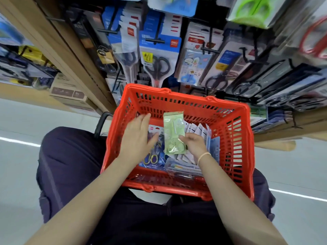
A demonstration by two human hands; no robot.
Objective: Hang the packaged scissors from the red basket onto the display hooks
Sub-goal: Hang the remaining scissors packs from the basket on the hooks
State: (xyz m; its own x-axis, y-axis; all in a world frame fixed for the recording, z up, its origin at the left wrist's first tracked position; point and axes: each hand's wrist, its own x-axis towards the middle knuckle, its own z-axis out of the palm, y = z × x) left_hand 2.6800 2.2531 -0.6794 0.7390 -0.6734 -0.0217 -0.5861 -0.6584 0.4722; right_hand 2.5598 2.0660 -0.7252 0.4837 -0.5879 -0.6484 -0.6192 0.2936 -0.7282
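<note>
Our right hand (192,144) pinches the lower edge of a green scissors pack (174,132), lifted just above the red basket (235,138); our left hand (138,137), fingers straight, rests beside it. The pack looks light, stiff, slick; better gripped near its top for the display hooks (155,40) beyond.

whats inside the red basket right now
The red basket holds a row of white-carded scissor packs, yellow-handled scissors, and a green pack that the right hand pinches. The left hand covers other packs; the basket's floor is hidden.
</note>
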